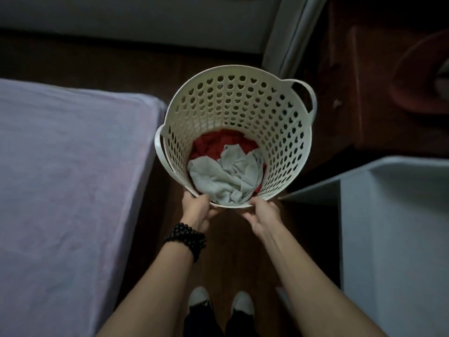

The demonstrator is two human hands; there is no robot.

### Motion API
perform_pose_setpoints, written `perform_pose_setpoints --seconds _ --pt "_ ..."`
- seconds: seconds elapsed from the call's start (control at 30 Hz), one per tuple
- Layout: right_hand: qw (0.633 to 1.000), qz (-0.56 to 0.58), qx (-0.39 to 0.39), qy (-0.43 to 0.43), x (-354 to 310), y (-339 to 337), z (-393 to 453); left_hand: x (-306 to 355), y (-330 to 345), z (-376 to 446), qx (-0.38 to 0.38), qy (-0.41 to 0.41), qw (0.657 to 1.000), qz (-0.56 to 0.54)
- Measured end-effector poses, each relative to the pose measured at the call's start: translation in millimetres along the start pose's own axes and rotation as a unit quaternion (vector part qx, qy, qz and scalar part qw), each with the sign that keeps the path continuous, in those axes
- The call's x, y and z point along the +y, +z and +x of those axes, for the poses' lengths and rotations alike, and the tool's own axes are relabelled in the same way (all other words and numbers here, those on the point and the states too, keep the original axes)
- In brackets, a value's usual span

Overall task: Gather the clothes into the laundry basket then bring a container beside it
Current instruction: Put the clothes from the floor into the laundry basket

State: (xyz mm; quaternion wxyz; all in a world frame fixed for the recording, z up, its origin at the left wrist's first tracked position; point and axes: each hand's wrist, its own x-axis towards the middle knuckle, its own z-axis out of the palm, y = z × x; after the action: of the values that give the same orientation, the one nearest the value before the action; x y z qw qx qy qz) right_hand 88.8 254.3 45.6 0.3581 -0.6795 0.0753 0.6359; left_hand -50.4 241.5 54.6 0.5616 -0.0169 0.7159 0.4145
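Two hands: both grip the near rim of the basket, one on each side of its nearest point.
Left hand: fingers curl over the rim, thumb inside the wall; a black bead bracelet wraps the wrist.
Right hand: clasps the rim from outside, fingers under the edge.
Basket: cream plastic, round, walls pierced with heart-shaped holes, a loop handle on the left side and another at far right; whether it rests on the floor or is lifted, I cannot tell.
Clothes: a grey garment lies crumpled on top of a red one, both at the bottom of the basket.
Floor: dark wood boards, showing around and below the basket.
Bed: left of the basket, covered in a pale lilac sheet, its corner close to the left handle.
Container: pale grey box right of the basket, close to its wall.
Cabinet: dark red-brown wood, beyond the basket to the right.
Feet: in light slippers, nearer than the basket, between the forearms.
Light: dim throughout the room.
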Motion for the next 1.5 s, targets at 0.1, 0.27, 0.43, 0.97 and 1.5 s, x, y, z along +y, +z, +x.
perform_pose_setpoints --seconds 0.1,0.27,0.43,0.97,1.5 --pt "0.999 -0.022 -0.017 -0.026 -51 51 -20 66 19 1 0.016 0.022 1.0 -0.003" --pt "0.996 -0.031 -0.036 -0.077 -134 150 -41 183 59 26 0.008 0.024 0.998 -0.049" --pt "0.992 -0.066 -0.049 -0.094 -207 251 -36 288 92 69 0.011 0.029 0.998 -0.061" --pt "0.976 -0.179 -0.12 -0.023 -291 586 217 480 162 390 0.131 -0.001 0.966 -0.222" --pt "0.958 -0.244 -0.143 0.047 -190 662 482 380 148 651 0.171 -0.07 0.947 -0.263"
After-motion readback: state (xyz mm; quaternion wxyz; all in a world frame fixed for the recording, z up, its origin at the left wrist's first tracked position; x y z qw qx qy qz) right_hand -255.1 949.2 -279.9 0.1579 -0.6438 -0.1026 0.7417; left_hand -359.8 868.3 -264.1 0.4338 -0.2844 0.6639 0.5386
